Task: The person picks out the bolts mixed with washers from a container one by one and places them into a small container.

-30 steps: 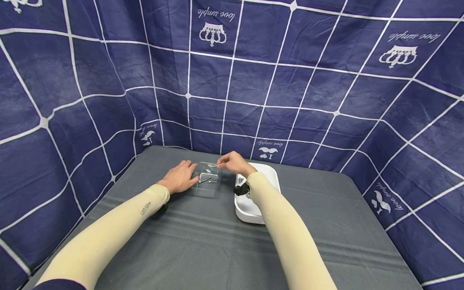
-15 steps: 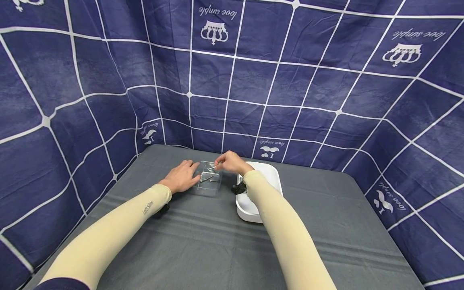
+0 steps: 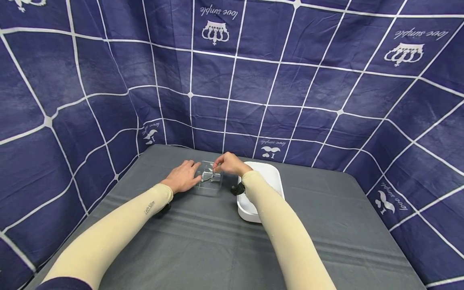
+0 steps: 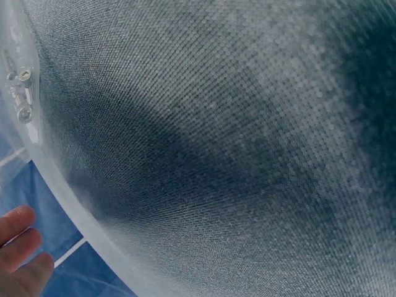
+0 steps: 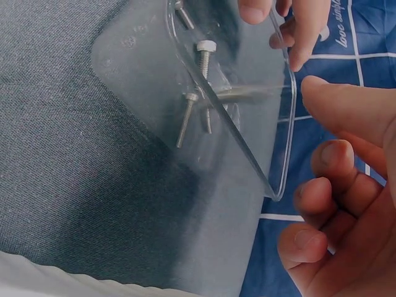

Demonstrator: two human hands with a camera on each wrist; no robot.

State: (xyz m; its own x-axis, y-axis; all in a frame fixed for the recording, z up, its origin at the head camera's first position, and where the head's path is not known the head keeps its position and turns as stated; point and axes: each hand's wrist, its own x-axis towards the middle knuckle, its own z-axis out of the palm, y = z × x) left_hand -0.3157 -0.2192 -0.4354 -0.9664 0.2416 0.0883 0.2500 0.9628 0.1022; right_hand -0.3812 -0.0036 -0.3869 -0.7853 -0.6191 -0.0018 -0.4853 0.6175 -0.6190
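Note:
A clear plastic box stands near the table's far edge. Several metal bolts lie inside it; a few also show in the left wrist view, one bolt head facing the camera. My left hand rests palm down at the box's left side, fingers and thumb extended. Above the box's right side is my right hand. In the right wrist view its fingers are loosely bent and apart, and a blurred bolt lies just past the fingertips, seemingly out of their grasp, over the box.
A white tray stands right of the box, partly hidden under my right forearm. Grey cloth covers the table. Blue gridded curtains hang close behind and at both sides.
My right hand has moved slightly left and down over the box, and the bolt it pinched earlier has tilted downward and left its fingers. The left hand stays by the box.

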